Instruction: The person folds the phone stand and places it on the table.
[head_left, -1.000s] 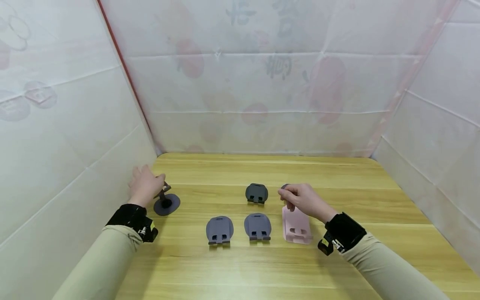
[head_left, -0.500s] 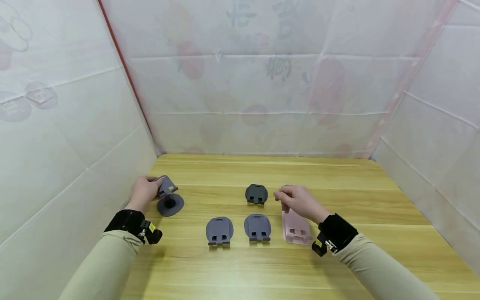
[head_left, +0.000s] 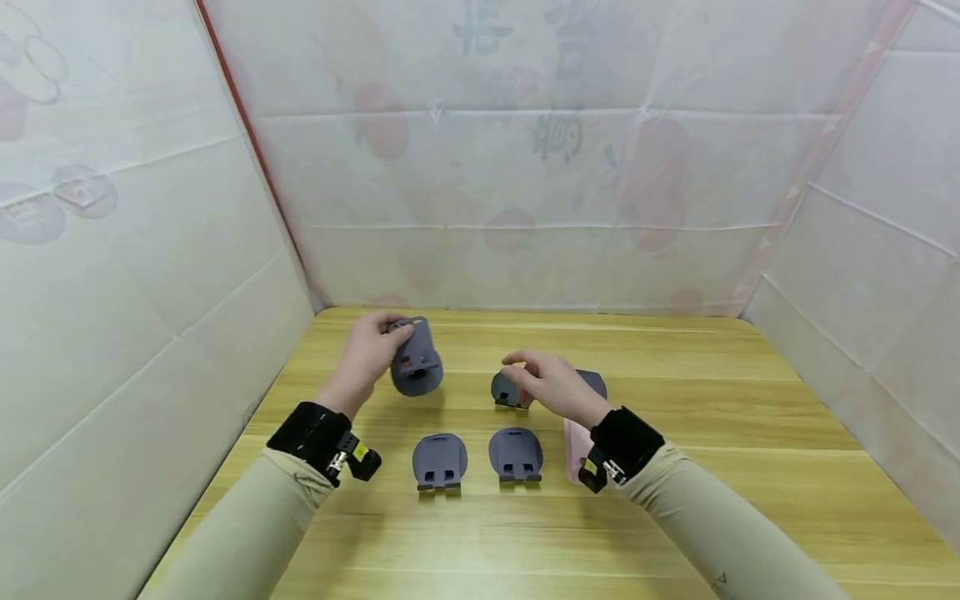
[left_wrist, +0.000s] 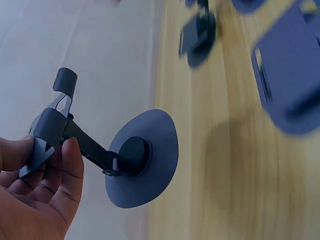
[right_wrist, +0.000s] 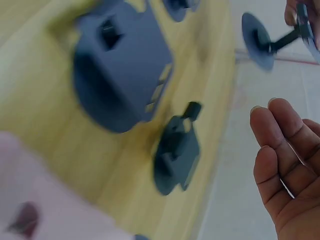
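Lifted off the table since the earlier frame, the unfolded stand (head_left: 415,364) is now held in the air by the left hand (head_left: 365,353), which has been carried toward the middle. Its clip end is pinched between thumb and curled fingers (left_wrist: 65,170); a thin hinged arm and a round, matte grey disc base hang from it, as the left wrist view shows. On the wooden table (head_left: 750,433), with its pale grain, two folded slate-grey stands (head_left: 439,461) (head_left: 515,454) of smooth plastic are laid flat in the near row. A darker folded stand (head_left: 504,388) is seen behind them, with the right hand (head_left: 551,385) hovering over it, fingers relaxed and apart, nothing gripped. A pink stand (head_left: 573,442) is partly hidden under that wrist.
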